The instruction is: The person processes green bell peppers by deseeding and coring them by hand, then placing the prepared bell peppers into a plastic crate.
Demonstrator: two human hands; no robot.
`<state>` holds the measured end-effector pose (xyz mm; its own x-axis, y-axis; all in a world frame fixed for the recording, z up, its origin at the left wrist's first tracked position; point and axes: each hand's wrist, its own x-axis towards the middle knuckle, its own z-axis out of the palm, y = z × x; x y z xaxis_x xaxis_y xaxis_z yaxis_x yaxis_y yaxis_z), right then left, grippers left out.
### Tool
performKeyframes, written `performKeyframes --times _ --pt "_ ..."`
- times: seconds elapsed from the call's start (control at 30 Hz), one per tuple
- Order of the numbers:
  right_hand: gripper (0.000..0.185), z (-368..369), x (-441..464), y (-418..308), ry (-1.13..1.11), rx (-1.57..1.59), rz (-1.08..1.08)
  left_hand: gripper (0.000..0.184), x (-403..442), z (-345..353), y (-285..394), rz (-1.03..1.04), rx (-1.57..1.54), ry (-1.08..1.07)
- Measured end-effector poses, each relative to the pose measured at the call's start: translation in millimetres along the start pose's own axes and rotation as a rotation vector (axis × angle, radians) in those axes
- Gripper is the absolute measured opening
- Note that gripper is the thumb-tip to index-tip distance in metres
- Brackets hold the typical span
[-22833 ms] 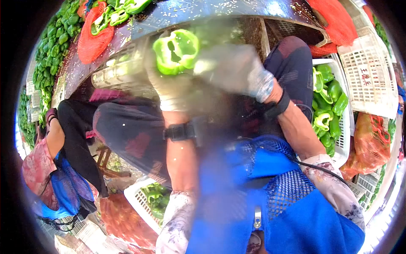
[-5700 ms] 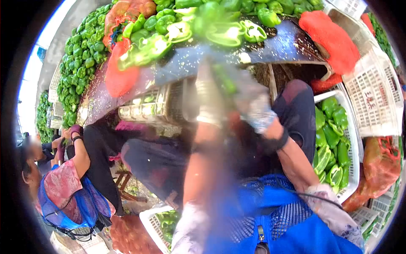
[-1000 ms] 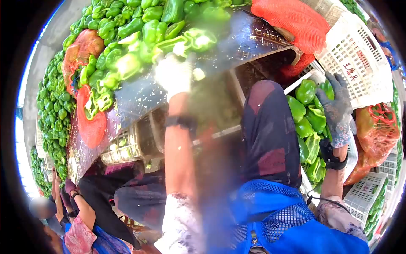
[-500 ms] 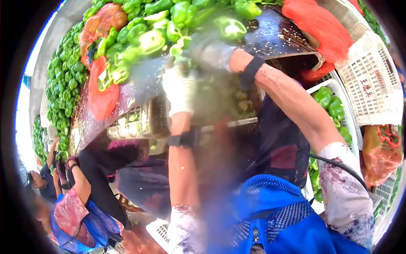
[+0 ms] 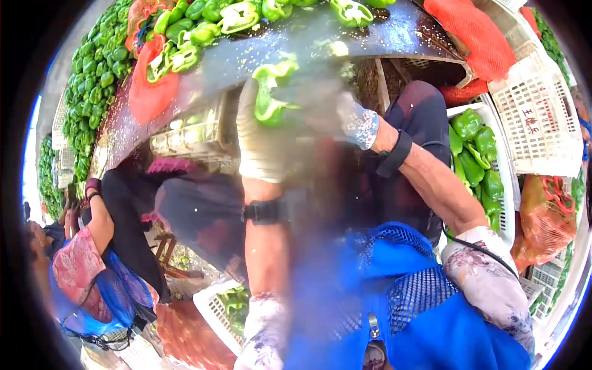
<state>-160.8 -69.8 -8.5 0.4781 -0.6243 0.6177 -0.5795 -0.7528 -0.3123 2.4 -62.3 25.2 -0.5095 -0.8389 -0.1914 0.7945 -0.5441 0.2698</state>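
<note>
In the head view my left hand (image 5: 256, 132), in a whitish glove, grips a cut green bell pepper (image 5: 266, 102), its hollow inside facing up. Close by on the right is my right hand (image 5: 354, 120), in a patterned glove; a blurred smear covers its fingers and whatever they may hold. Both hands are in front of the near edge of a dark, wet-looking table (image 5: 277, 46) strewn with seeds. Along its far side lie cut pepper halves (image 5: 239, 17), and a small pale piece (image 5: 338, 49) sits nearer.
Whole peppers (image 5: 98, 68) are heaped at the left. A white crate of peppers (image 5: 478, 154) stands at my right, near an upright white crate (image 5: 535, 117) and red mesh bags (image 5: 472, 34). Below the table is another crate (image 5: 191, 135). A person in blue mesh (image 5: 92, 271) sits at left.
Both hands have come back from the pepper pile toward my body. A cut pepper now shows clearly in my left hand. The view has tilted down.
</note>
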Motion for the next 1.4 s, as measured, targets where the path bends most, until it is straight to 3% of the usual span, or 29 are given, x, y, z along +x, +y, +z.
performKeyframes --times 0.07,0.17,0.27,0.33,0.4,0.6,0.63,0.7,0.77,0.87,0.97,1.07,1.13,1.17,1.2,1.27,1.37,1.4 --pt "0.040 6.6 -5.1 -10.6 -0.005 -0.086 -0.028 0.041 -11.7 2.2 -3.5 0.059 0.051 0.049" --pt "0.038 30.6 -18.5 -12.7 0.042 0.097 0.007 0.040 -21.4 -2.4 -9.6 0.151 0.099 0.105" --pt "0.033 40.2 -19.8 -28.7 0.172 0.504 0.330 0.042 -25.1 -7.1 -17.6 0.187 0.109 0.135" --pt "0.030 42.7 -15.8 -34.2 0.221 0.597 0.584 0.043 -23.2 -10.2 -18.4 0.195 0.136 0.126" --pt "0.027 39.7 -7.5 -36.2 0.205 0.489 0.791 0.050 -20.8 -17.2 -27.0 0.198 0.314 0.169" --pt "0.032 14.0 -13.9 -39.2 0.035 0.657 0.699 0.054 -18.3 -31.7 -26.5 0.204 0.364 0.116" --pt "0.033 13.9 -20.8 -31.6 -0.044 0.699 0.531 0.055 -20.3 -30.2 -27.1 0.216 0.420 0.117" --pt "0.034 19.8 -23.0 -28.7 -0.078 0.425 0.384 0.056 -21.5 -18.8 -29.4 0.337 0.535 0.110" --pt "0.035 18.5 -27.1 -27.8 -0.110 0.220 0.294 0.057 -17.2 -25.1 -27.1 0.278 0.571 0.116" --pt "0.036 -1.7 -10.1 -38.1 -0.075 0.315 0.534 0.055 -25.9 -18.5 -22.1 0.178 0.441 0.082" --pt "0.031 -35.6 4.6 -39.9 0.064 0.214 0.679 0.049 -32.7 -14.8 -20.7 0.205 0.250 0.055" --pt "0.031 -34.8 -9.1 -6.5 0.056 -0.336 0.201 0.052 -30.7 -14.5 -19.6 0.284 0.357 -0.012" --pt "0.028 -27.6 6.6 -25.4 -0.163 -0.306 0.419 0.056 -18.3 -19.2 -22.5 0.429 0.511 0.003" --pt "0.026 -8.8 -15.5 -13.6 0.007 -0.210 0.000 0.058 -20.1 -18.1 -26.1 0.421 0.607 0.031" --pt "0.021 -2.5 -4.5 -27.4 -0.435 -0.081 0.404 0.061 -23.3 -7.2 -28.2 0.415 0.706 0.051" --pt "0.021 -0.3 -2.0 -29.8 -0.571 -0.266 0.128 0.067 -23.6 -5.4 -28.8 0.430 0.911 0.033" --pt "0.018 5.2 -28.4 -22.6 -0.121 0.687 0.400 0.065 -26.7 -0.3 -36.6 0.407 0.851 0.040" --pt "0.017 5.2 -26.5 -21.9 -0.155 0.393 0.254 0.063 -24.1 -1.8 -38.9 0.430 0.827 0.053"
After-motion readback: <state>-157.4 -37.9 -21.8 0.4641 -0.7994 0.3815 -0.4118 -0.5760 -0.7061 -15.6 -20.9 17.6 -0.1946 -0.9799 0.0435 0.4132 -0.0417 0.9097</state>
